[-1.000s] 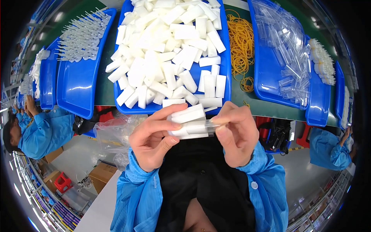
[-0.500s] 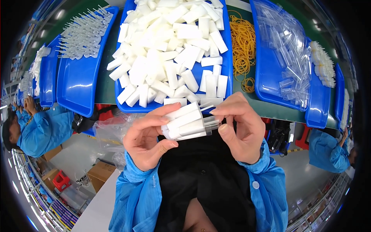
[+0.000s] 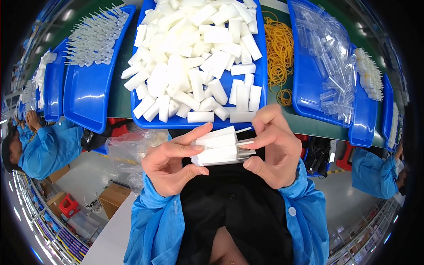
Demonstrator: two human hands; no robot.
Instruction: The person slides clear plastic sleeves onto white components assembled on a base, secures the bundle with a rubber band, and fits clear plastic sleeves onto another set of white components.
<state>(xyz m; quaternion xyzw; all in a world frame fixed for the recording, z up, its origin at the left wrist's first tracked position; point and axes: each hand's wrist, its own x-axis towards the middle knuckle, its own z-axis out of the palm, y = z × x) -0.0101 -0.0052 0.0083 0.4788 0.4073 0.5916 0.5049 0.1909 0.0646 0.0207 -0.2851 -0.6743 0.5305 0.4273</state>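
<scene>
In front of my chest, my left hand (image 3: 174, 161) grips a bundle of white foam blocks (image 3: 216, 145), fingers above and thumb below. Thin white rods stick out of the bundle's right end, and clear plastic shows along its lower side. My right hand (image 3: 278, 148) is closed at that end, its index finger on the rods and its thumb just under the clear plastic. How the pieces are fastened is partly hidden by my fingers. Just beyond my hands stands a blue tray (image 3: 263, 95) heaped with loose white foam blocks (image 3: 176, 66).
Yellow rubber bands (image 3: 279, 53) lie right of the foam tray. Farther right, a blue tray (image 3: 304, 104) holds clear plastic pieces (image 3: 329, 57). At left, another blue tray (image 3: 86, 101) carries white pieces with upright rods (image 3: 97, 39). Co-workers in blue sit on both sides.
My right index finger has come down and left onto the rods. The clear plastic juts out less from the bundle's right end, and the bundle has turned slightly in my left hand.
</scene>
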